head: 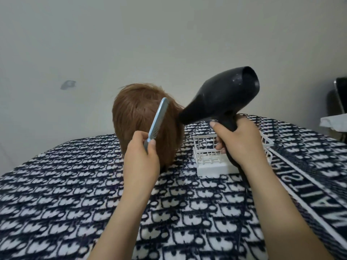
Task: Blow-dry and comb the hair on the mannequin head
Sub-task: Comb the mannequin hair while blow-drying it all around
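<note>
Pinching the blue comb (157,120) in the left hand (141,156), teeth in the hair (131,109) of the mannequin head (142,128), upright on the patterned cloth (75,184). Gripping the dryer (221,96) in the right hand (238,139), nozzle beside the comb, probably drying each combed strand.

Mannequin head (139,117) stands on blanket (75,184); basket (212,162) to its right.

White wire basket (206,158) on navy-white patterned cloth (75,194); pale wall (131,34) behind.
</note>
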{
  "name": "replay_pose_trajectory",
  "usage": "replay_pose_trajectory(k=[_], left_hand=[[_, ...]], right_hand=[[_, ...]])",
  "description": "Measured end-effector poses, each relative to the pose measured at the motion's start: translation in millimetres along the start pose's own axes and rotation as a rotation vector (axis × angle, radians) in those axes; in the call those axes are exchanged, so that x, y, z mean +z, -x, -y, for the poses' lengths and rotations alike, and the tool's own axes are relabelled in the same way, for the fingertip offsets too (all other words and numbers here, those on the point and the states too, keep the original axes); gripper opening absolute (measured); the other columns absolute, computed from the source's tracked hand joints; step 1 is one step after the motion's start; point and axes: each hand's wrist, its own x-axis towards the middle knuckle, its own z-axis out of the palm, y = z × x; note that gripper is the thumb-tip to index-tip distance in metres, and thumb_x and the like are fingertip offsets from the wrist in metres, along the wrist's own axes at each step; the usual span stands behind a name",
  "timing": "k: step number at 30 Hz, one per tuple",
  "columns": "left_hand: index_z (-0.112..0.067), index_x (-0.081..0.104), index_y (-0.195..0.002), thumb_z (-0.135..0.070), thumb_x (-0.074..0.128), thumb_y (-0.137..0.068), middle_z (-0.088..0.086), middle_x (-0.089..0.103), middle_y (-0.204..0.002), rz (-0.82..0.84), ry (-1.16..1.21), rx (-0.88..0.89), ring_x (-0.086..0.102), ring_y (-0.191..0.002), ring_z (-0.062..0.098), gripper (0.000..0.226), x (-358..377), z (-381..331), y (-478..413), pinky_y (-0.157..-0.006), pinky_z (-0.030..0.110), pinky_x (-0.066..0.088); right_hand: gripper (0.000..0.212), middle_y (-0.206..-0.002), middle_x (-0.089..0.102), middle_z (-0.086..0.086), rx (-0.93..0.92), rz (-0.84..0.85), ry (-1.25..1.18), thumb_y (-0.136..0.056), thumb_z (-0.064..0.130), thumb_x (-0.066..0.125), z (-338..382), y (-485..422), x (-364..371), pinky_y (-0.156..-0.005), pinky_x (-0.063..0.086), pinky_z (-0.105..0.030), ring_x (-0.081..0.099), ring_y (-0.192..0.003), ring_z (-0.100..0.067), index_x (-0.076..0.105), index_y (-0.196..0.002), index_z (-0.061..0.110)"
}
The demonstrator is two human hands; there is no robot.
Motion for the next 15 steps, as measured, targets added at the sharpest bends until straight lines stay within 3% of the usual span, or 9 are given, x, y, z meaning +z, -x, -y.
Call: replay_pose_trajectory(k=[6,11,15], left_hand=[[-0.026,0.049,-0.105,-0.029,0.045,-0.099,-0.003,0.06,-0.097,-0.008,-0.057,0.001,0.06,-0.082,0.018,0.008,11.9,-4.1,-1.7,-0.067,0.042,0.052],[-0.029,0.048,-0.101,-0.029,0.046,-0.099,-0.007,0.06,-0.093,0.015,-0.031,-0.018,0.061,-0.078,0.019,0.003,11.6,1.3,-3.0,-0.062,0.04,0.052],[-0.029,0.049,-0.1,-0.029,0.047,-0.099,-0.012,0.058,-0.091,0.025,-0.016,-0.032,0.061,-0.076,0.018,0.003,11.8,4.4,-3.8,-0.06,0.038,0.05]], right_hand=[[0.023,-0.061,0.068,-0.002,0.012,-0.037,0.056,-0.093,0.036,0.067,-7.4,-2.7,-0.3,-0.053,0.06,-0.039,0.068,-0.045,-0.008,0.063,-0.08,0.017],[0.024,-0.059,0.068,0.0,0.012,-0.082,0.069,-0.092,0.039,0.067,-9.7,-2.1,2.6,-0.061,0.061,-0.049,0.068,-0.047,-0.01,0.062,-0.08,0.019],[0.023,-0.061,0.068,0.0,-0.005,-0.105,0.078,-0.093,0.039,0.067,-8.0,-0.5,4.0,-0.062,0.061,-0.048,0.068,-0.048,-0.009,0.061,-0.082,0.02]])
